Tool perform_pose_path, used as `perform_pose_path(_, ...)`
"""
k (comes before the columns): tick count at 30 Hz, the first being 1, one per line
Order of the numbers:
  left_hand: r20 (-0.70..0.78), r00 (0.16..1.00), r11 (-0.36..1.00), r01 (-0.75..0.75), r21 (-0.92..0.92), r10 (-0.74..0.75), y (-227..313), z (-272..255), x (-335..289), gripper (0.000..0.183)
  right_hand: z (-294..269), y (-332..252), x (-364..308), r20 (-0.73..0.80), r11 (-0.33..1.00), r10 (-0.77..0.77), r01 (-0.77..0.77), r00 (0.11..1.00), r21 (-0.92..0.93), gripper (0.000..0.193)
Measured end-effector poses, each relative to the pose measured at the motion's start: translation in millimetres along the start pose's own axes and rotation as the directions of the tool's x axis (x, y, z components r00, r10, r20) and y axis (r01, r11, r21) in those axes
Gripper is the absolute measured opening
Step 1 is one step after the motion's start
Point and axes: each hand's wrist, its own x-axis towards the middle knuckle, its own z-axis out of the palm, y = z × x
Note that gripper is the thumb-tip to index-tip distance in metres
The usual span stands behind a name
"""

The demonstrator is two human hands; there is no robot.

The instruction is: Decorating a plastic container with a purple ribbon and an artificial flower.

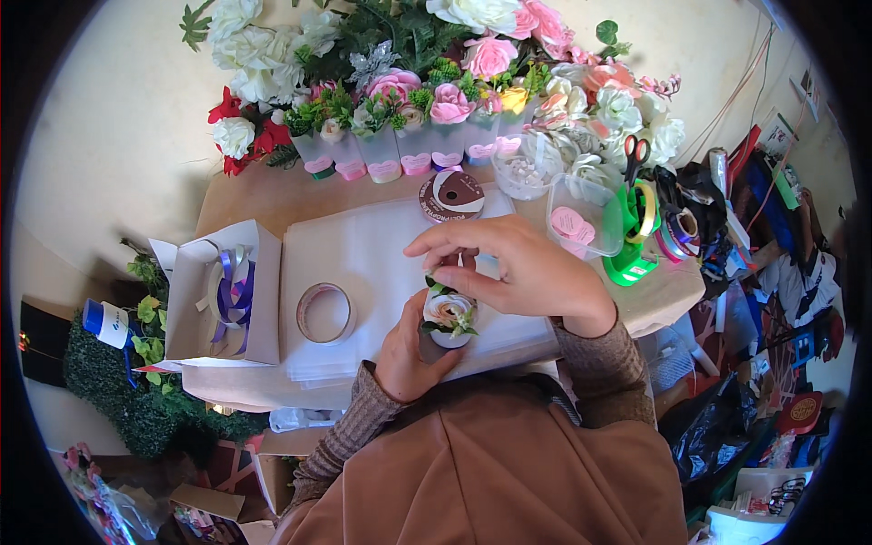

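Close to the table's front edge, my left hand (pixel 407 354) is wrapped round a small artificial flower arrangement (pixel 450 313). It has a pale cream-pink rose with green leaves round it and a whitish base below. From the right, my right hand (pixel 513 268) reaches over its top. The thumb and some curled fingers meet by the upper leaves, while the index finger sticks out to the left. What lies between those fingertips is too small to make out. A roll of clear tape (pixel 325 313) lies left of my left hand, on white sheets (pixel 363 245).
An open white box (pixel 227 291) with purple and white ribbons stands left. Behind are a brown ribbon spool (pixel 450 196), wrapped small bouquets (pixel 377 150) and larger artificial flowers (pixel 254 59). Right are clear tubs (pixel 584 213), a green tape dispenser (pixel 629 263) and scissors (pixel 636 154).
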Motion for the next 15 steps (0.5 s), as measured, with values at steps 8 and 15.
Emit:
perform_pose_path(8, 0.012, 0.998, 0.998, -0.065, 0.000, 0.065, -6.2, -1.6, -0.2, 0.078, -13.6, -0.6, -36.2, -0.192, 0.971, -0.138, 0.094, 0.972, -0.220, 0.022)
perform_pose_path(15, 0.072, 0.997, 0.999, 0.002, -0.048, 0.002, -10.1, -1.1, -4.4, 0.077, -0.1, 6.7, -48.2, -0.218, 0.962, -0.127, 0.067, 0.968, -0.264, 0.026)
